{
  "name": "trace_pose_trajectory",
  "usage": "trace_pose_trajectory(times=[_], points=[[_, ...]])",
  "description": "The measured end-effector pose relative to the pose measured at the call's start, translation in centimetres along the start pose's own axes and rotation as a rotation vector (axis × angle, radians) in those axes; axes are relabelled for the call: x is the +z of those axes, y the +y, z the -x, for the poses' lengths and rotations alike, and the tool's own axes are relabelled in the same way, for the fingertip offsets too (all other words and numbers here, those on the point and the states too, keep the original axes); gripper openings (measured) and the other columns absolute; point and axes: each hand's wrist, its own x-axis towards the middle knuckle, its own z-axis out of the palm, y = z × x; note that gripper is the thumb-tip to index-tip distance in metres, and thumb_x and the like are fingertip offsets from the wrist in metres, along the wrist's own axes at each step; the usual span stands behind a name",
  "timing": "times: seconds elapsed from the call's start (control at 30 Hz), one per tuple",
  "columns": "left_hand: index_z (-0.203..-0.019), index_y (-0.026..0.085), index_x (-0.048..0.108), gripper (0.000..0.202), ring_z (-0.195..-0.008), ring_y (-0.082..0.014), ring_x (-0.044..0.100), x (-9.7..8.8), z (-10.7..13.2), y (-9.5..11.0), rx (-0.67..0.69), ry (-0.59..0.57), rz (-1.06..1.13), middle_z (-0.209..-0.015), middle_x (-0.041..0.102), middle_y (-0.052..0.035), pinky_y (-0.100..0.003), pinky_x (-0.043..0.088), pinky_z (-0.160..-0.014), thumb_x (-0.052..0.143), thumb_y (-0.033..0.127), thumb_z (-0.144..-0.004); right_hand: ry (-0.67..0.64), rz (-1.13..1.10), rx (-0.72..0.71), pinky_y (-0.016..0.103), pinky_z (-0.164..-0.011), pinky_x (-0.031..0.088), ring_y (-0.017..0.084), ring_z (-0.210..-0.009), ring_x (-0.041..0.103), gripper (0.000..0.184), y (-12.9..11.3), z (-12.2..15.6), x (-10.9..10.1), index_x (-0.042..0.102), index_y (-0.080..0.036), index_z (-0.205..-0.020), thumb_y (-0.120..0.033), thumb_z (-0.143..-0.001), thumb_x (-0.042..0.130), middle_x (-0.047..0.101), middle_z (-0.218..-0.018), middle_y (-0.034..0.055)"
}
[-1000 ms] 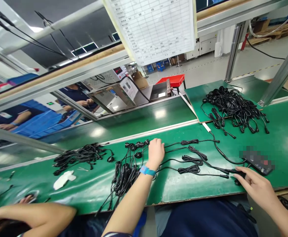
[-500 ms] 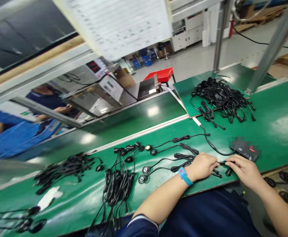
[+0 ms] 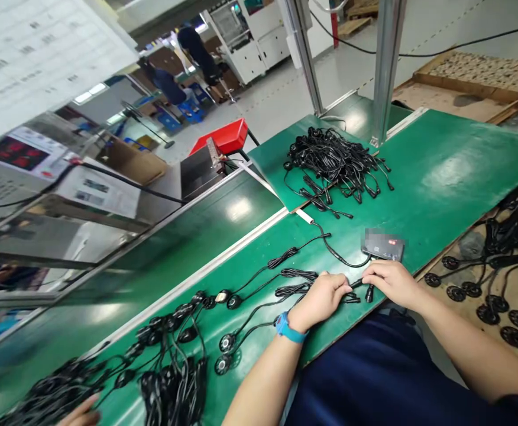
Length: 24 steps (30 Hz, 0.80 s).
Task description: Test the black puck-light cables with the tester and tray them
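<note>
My left hand, with a blue band on its wrist, is closed on a black cable connector at the bench's front edge. My right hand pinches the other side of this connection. Whether the two ends are joined I cannot tell. Just below, another black plug hangs by my right fingers. Behind my right hand lies a small dark box with a red display and a cable. Coiled black cables lie left of my left hand, leading to round black discs.
A big heap of black cables lies on a green board at the back. More bundled cables cover the left, where another person's hand reaches in. Metal posts rise behind. Discs with cables sit in a box at right.
The view has swung to the right, so the bench things sit further left. Another person's hand has appeared at the lower left. Both my hands keep their grip on the connector.
</note>
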Motion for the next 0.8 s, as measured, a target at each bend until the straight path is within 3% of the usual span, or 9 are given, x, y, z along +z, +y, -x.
trace_pose_trajectory(times=[0.13,0.23,0.3,0.37,0.43,0.47,0.6,0.67,0.8], points=[[-0.078,0.019,0.061,0.039,-0.066,-0.0136,0.051,-1.3,1.2,0.2,-0.036,-0.064,0.144,-0.07,0.059,0.0005,-0.03,0.045,-0.081,0.048,0.045,-0.105,0.117,-0.095,0.108,0.031,-0.073,0.051,0.019,-0.077,0.065,0.033,0.1,-0.1,-0.9,0.072,-0.021,-0.087,-0.048,-0.101,0.059,0.072,-0.085,0.0033],[-0.086,0.018,0.067,0.036,-0.071,-0.0149,0.058,-1.9,1.6,0.9,-0.042,-0.042,0.198,-0.079,0.067,-0.0028,-0.028,0.047,-0.074,0.056,0.048,-0.102,0.113,-0.085,0.107,0.031,-0.07,0.05,0.018,-0.074,0.064,0.034,0.2,-0.3,-0.9,0.072,-0.021,-0.089,-0.051,-0.099,0.06,0.071,-0.085,0.0036],[-0.103,0.018,0.07,0.032,-0.087,-0.0189,0.065,-2.3,0.8,1.2,0.006,0.104,0.142,-0.096,0.072,-0.0067,-0.031,0.05,-0.084,0.061,0.049,-0.099,0.103,-0.062,0.095,0.031,-0.066,0.05,0.017,-0.069,0.062,0.034,0.2,-0.4,-0.7,0.073,-0.021,-0.095,-0.052,-0.098,0.061,0.071,-0.086,0.004],[-0.121,0.02,0.066,0.036,-0.109,-0.0245,0.063,-2.8,-0.9,0.9,0.042,0.323,0.006,-0.115,0.07,-0.0115,-0.038,0.049,-0.099,0.061,0.048,-0.099,0.1,-0.047,0.09,0.031,-0.063,0.049,0.016,-0.063,0.059,0.034,0.1,-0.4,-0.4,0.074,-0.02,-0.103,-0.052,-0.098,0.062,0.07,-0.087,0.0043],[-0.127,0.02,0.062,0.036,-0.12,-0.029,0.058,-3.5,-3.0,-0.3,0.001,0.491,-0.174,-0.123,0.066,-0.0153,-0.047,0.045,-0.107,0.058,0.044,-0.101,0.108,-0.032,0.071,0.031,-0.062,0.049,0.014,-0.061,0.057,0.034,0.0,-0.3,-0.3,0.074,-0.02,-0.107,-0.05,-0.099,0.062,0.07,-0.09,0.0048],[-0.123,0.019,0.063,0.032,-0.12,-0.0307,0.057,-3.9,-4.1,-1.1,-0.054,0.52,-0.256,-0.121,0.065,-0.0165,-0.049,0.045,-0.106,0.059,0.041,-0.101,0.112,-0.025,0.061,0.031,-0.062,0.049,0.014,-0.06,0.057,0.033,-0.1,-0.3,-0.2,0.074,-0.02,-0.107,-0.049,-0.099,0.061,0.07,-0.091,0.005],[-0.088,0.019,0.062,0.013,-0.092,-0.0283,0.06,-4.7,-6.6,-3.9,-0.199,0.401,-0.375,-0.089,0.064,-0.0109,-0.044,0.049,-0.087,0.062,0.028,-0.098,0.154,-0.031,0.051,0.03,-0.063,0.048,0.014,-0.06,0.056,0.033,-0.3,-0.4,0.2,0.075,-0.019,-0.104,-0.048,-0.1,0.06,0.069,-0.087,0.0044],[-0.081,0.02,0.057,0.019,-0.085,-0.0261,0.058,-4.5,-6.4,-4.1,-0.141,0.345,-0.368,-0.083,0.062,-0.0083,-0.04,0.049,-0.083,0.059,0.026,-0.098,0.175,-0.04,0.043,0.029,-0.064,0.048,0.013,-0.06,0.056,0.033,-0.3,-0.4,0.4,0.075,-0.019,-0.103,-0.047,-0.1,0.06,0.069,-0.086,0.0043],[-0.09,0.021,0.056,0.016,-0.087,-0.0245,0.058,-3.0,-4.3,-2.5,0.046,0.38,-0.291,-0.089,0.061,-0.0077,-0.038,0.049,-0.083,0.05,0.029,-0.103,0.214,-0.051,0.027,0.029,-0.068,0.048,0.014,-0.063,0.057,0.031,-0.4,-0.5,1.0,0.075,-0.019,-0.102,-0.046,-0.101,0.06,0.07,-0.086,0.0042]])
